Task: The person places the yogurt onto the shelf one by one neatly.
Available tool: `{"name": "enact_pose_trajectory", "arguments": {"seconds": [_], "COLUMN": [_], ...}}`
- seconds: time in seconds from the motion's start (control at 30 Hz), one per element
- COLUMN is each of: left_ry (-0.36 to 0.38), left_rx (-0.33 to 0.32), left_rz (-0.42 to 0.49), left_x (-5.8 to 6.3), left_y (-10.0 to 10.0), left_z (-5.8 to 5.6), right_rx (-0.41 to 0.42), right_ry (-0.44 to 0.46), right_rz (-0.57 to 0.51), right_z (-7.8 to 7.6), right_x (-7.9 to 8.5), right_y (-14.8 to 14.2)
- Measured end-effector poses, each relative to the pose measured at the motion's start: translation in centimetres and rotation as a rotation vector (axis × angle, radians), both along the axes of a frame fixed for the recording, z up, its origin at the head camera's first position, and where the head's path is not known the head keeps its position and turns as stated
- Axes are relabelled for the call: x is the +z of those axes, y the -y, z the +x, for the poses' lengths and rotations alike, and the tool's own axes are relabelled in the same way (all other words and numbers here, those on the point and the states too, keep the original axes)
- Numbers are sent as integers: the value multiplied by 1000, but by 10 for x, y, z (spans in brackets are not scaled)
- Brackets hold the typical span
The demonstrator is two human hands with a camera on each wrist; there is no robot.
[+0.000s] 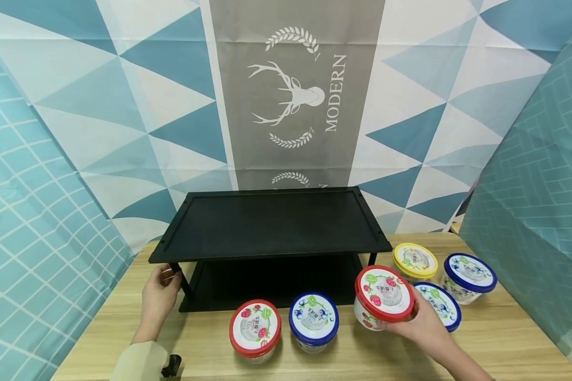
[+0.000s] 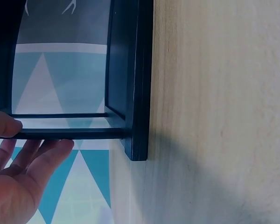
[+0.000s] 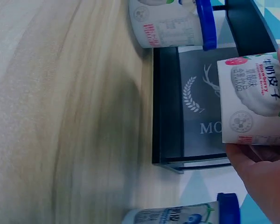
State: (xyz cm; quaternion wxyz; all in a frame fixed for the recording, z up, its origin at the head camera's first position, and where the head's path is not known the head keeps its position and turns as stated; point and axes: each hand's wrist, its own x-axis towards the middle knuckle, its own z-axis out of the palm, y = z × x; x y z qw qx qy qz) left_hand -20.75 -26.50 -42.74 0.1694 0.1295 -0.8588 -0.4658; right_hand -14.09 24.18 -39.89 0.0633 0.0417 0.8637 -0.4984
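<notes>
A black two-tier shelf (image 1: pixel 271 225) stands on the wooden table, its lower tier partly hidden under the top one. My left hand (image 1: pixel 158 299) pinches the shelf's front left post (image 2: pixel 95 134), thumb on one side and fingers on the other. My right hand (image 1: pixel 426 329) grips a red-lidded strawberry tub (image 1: pixel 385 294) around its side, off the shelf's front right corner. In the right wrist view the tub (image 3: pixel 254 100) appears raised from the table. Before the shelf sit another red-lidded tub (image 1: pixel 255 329) and a blue-lidded tub (image 1: pixel 313 320).
Right of the shelf stand a yellow-lidded tub (image 1: pixel 415 260) and two blue-lidded tubs, one (image 1: pixel 470 275) farther out and one (image 1: pixel 439 304) partly behind my right hand. A patterned cloth (image 1: pixel 295 95) hangs behind the shelf. Blue tiled-print sheets (image 1: pixel 24 211) flank the table.
</notes>
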Motion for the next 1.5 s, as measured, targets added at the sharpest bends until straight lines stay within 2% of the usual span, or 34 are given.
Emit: {"name": "enact_pose_trajectory", "arguments": {"seconds": [0.2,0.43,0.77,1.0,1.3,1.5], "left_ry": [7,4,5,11,22,21], "left_rx": [-12,-8,8,-2,-4,-15], "left_rz": [18,10,-15,-5,-10,4], "left_x": [1,1,2,3,3,3], "left_y": [-1,0,0,-1,0,1], "left_z": [1,1,0,2,2,2], "right_rx": [4,40,30,43,74,66], "right_ry": [-22,-110,-186,-262,-353,-378], "right_rz": [18,40,60,44,26,44], "right_z": [4,4,4,1,-2,-5], "right_x": [11,20,32,44,51,58], "right_y": [-2,-5,-8,-9,-6,-5]}}
